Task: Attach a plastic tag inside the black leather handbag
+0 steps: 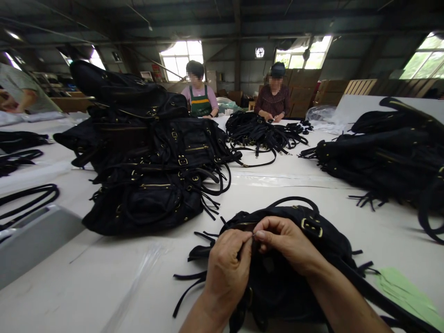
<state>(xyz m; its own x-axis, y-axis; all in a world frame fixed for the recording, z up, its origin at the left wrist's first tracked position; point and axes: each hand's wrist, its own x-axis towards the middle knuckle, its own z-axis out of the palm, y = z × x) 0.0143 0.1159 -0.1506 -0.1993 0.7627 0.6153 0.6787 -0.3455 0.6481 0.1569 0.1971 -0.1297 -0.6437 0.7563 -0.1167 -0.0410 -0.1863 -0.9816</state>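
Observation:
A black handbag (312, 240) with gold buckles, a gold zipper and loose fringe straps lies on the white table (104, 277) right in front of me. My left hand (227, 270) rests on the bag with its fingers curled and pinched at the zipper opening. My right hand (286, 243) meets it from the right, thumb and fingers pinched on the same spot at the zipper. What sits between the fingertips is too small to name.
A tall pile of black handbags (149, 152) stands at the left centre, another pile (388, 152) at the right. Black straps (263, 134) are heaped at the far end, where two people sit. Green paper (405, 291) lies at the right edge, a grey tray (31, 240) at the left.

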